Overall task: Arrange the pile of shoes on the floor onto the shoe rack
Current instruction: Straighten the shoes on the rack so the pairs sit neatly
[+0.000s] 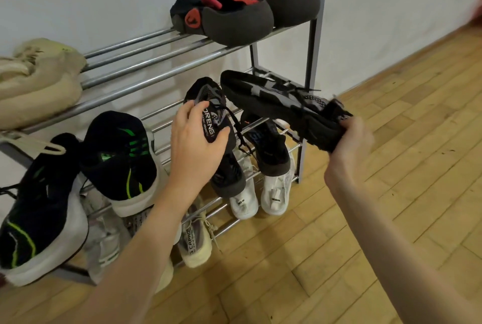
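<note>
A metal shoe rack point(156, 73) stands against the white wall. My left hand point(195, 141) grips a black and grey sneaker point(208, 94) that rests toe-up on the middle tier. My right hand point(349, 141) holds its matching black sneaker point(273, 99) by the heel, sideways in the air just right of the first, over the rack's right end. Another dark shoe point(271, 151) lies on the middle tier below it.
Dark slippers with red lining point(234, 18) and beige shoes point(39, 83) sit on the top tier. Black sneakers with green stripes point(120, 156) fill the middle tier's left. White point(273, 193) and cream shoes point(195, 243) sit on the bottom tier. Wooden floor point(365, 219) spreads to the right.
</note>
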Demonstrator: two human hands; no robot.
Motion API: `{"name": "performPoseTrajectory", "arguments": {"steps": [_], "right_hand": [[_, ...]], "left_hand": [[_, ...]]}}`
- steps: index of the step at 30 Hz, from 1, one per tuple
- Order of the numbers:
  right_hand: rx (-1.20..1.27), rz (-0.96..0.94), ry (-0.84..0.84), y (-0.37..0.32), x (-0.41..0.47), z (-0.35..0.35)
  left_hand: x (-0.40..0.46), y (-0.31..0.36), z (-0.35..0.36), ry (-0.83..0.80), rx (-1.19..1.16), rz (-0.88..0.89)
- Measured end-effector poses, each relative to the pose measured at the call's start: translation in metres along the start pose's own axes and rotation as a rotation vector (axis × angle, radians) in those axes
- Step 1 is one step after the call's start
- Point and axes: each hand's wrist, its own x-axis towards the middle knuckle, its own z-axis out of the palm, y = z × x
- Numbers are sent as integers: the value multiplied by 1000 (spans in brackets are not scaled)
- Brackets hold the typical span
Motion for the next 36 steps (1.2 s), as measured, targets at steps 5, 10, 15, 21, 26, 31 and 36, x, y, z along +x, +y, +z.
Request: {"name": "performPoseTrajectory", "arguments": {"steps": [5, 10, 15, 21, 26, 31, 36], "right_hand": [[-94, -147, -171, 17, -4, 47], [-227, -207, -220, 15, 14, 74], [-375, -169, -308, 13, 31, 91], [-549, -262, -398, 15, 41, 82], [-759, -455, -381, 24, 47, 70], [-755, -477, -313, 25, 56, 61], [-741, -553, -305, 30, 56, 52]], "left_hand": [[6, -4, 13, -108, 15, -48], [10, -8, 11, -119, 3, -70], [7, -13, 15, -112, -17, -58], [4, -15, 5, -157, -62, -47], [4, -13, -2, -213, -10, -108], [7, -23, -2, -258, -157, -176], [2, -22, 6, -181, -144, -166]]}}
